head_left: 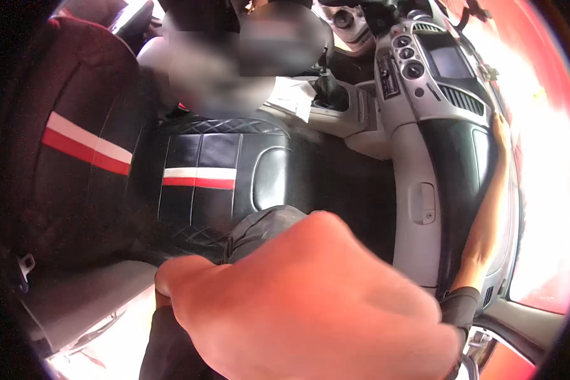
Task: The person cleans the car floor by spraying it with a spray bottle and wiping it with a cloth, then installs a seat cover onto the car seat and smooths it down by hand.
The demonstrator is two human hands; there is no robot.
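My right hand (501,130) reaches far forward along the top of the dashboard (415,174), at its edge by the windshield. Its fingers are small and washed out by glare, so I cannot tell whether they grip anything. The bare forearm runs back beside the black dash panel to a dark cuff. My orange shirt (316,304) fills the lower middle. A sliver of skin shows at its left edge, but my left hand is not in view. Dark trouser cloth (266,228) at a bent knee lies against the black passenger seat (218,145).
A blurred person (215,69) is on the driver's side. White papers (291,96) lie by the gear lever (328,88). The glovebox latch (423,204), air vent (462,99) and dash screen (446,56) are to the right. A seat-belt buckle (25,264) is at left.
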